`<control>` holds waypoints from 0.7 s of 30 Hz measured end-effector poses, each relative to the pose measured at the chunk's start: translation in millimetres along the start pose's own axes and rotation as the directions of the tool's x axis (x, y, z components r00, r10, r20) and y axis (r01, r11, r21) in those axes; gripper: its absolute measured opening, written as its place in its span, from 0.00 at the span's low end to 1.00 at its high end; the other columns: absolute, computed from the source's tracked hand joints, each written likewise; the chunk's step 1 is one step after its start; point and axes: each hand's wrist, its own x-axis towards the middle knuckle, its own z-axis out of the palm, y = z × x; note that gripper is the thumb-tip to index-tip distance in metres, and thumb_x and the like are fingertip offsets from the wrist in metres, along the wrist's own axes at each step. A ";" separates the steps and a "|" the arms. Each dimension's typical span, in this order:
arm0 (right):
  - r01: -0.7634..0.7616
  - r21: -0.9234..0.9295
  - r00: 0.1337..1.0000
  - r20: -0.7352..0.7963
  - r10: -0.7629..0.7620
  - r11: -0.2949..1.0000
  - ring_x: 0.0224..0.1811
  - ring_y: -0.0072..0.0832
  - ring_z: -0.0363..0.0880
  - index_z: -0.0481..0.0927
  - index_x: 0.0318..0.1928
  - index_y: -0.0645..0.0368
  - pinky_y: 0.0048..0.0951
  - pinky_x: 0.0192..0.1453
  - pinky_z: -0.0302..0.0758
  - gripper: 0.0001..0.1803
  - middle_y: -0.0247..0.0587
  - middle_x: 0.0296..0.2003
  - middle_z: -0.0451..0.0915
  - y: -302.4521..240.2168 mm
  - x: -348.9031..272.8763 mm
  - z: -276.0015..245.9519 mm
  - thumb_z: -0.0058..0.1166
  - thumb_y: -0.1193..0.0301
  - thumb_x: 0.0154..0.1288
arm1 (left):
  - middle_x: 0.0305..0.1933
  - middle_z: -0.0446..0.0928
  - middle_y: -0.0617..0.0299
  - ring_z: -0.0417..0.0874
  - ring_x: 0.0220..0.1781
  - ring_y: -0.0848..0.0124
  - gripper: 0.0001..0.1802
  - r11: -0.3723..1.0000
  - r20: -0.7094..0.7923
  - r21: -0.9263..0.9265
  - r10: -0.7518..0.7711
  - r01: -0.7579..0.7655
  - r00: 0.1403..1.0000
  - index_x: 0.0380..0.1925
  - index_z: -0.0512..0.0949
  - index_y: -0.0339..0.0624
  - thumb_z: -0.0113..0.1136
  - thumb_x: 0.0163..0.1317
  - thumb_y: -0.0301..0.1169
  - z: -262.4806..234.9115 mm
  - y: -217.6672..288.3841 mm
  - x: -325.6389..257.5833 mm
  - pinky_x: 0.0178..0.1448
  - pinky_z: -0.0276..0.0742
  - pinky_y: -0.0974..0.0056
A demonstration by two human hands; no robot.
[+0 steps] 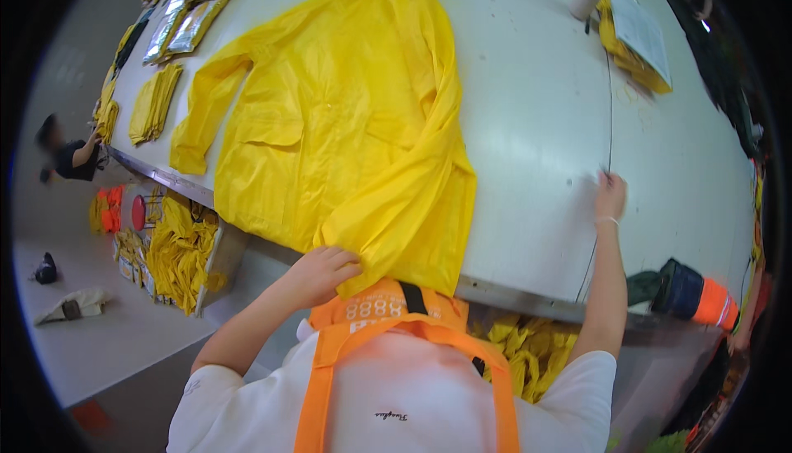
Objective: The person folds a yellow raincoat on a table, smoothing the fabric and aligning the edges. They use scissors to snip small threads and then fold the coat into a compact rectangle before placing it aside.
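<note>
A yellow rain jacket (322, 115) lies spread on the pale table, collar at the far side and hem over the near edge. Its right-hand sleeve is folded down across the front toward me. My left hand (327, 274) is closed on the end of that sleeve at the table's near edge. Out to the right, away from the jacket, my right hand (610, 199) is held over the tabletop with its fingers drawn together. A small dark blur shows at its fingertips; what it is cannot be made out.
Folded yellow garments (155, 103) and clear-wrapped packs (196, 24) lie at the far left. Yellow garments fill a bin (177, 247) below the table's edge. At far right lie a yellow bundle with papers (639, 36); nearer are dark and orange rolls (689, 292). Another person (74, 156) works at left.
</note>
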 end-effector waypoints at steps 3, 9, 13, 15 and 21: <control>-0.186 -0.371 0.982 -0.049 0.181 0.910 0.44 0.44 0.76 0.80 0.40 0.59 0.40 0.49 0.73 0.16 0.49 0.40 0.78 60.4 37.2 -19.9 0.54 0.60 0.60 | 0.50 0.74 0.54 0.74 0.53 0.55 0.25 0.938 -0.013 -0.230 -0.271 0.260 0.963 0.47 0.74 0.42 0.64 0.44 0.28 -8.9 -6.7 -17.3 0.56 0.71 0.58; -0.081 -0.259 0.991 -0.126 0.049 0.962 0.46 0.40 0.76 0.76 0.49 0.61 0.37 0.53 0.72 0.19 0.48 0.42 0.78 31.9 62.0 35.9 0.53 0.63 0.62 | 0.50 0.74 0.50 0.74 0.54 0.55 0.23 0.814 -0.260 -0.315 -0.568 0.488 0.781 0.49 0.73 0.40 0.62 0.55 0.38 -39.3 -26.5 62.9 0.58 0.70 0.58; -0.409 0.682 0.743 0.635 -0.213 0.606 0.48 0.26 0.75 0.68 0.56 0.62 0.27 0.54 0.71 0.20 0.41 0.48 0.77 -141.0 -0.8 111.9 0.47 0.67 0.68 | 0.55 0.72 0.47 0.75 0.56 0.58 0.31 0.657 -0.278 -0.679 -0.642 0.327 0.714 0.55 0.69 0.34 0.60 0.58 0.45 -28.4 -76.7 163.0 0.57 0.71 0.58; -0.408 0.719 0.696 0.644 -0.317 0.562 0.45 0.27 0.75 0.65 0.60 0.61 0.26 0.51 0.72 0.24 0.41 0.44 0.77 -219.9 -65.2 138.1 0.49 0.66 0.66 | 0.55 0.72 0.45 0.75 0.55 0.57 0.37 0.503 -0.251 -0.809 -0.763 0.304 0.595 0.57 0.67 0.34 0.62 0.55 0.50 -30.5 -102.0 224.4 0.57 0.71 0.58; -0.422 0.830 0.584 0.556 -0.591 0.364 0.43 0.25 0.77 0.66 0.61 0.62 0.23 0.44 0.75 0.24 0.43 0.49 0.76 -332.5 -146.7 75.9 0.50 0.69 0.66 | 0.45 0.79 0.47 0.78 0.50 0.55 0.25 0.608 -0.252 -0.367 -0.794 0.704 0.554 0.49 0.74 0.34 0.59 0.49 0.34 -70.0 -121.8 227.9 0.51 0.73 0.57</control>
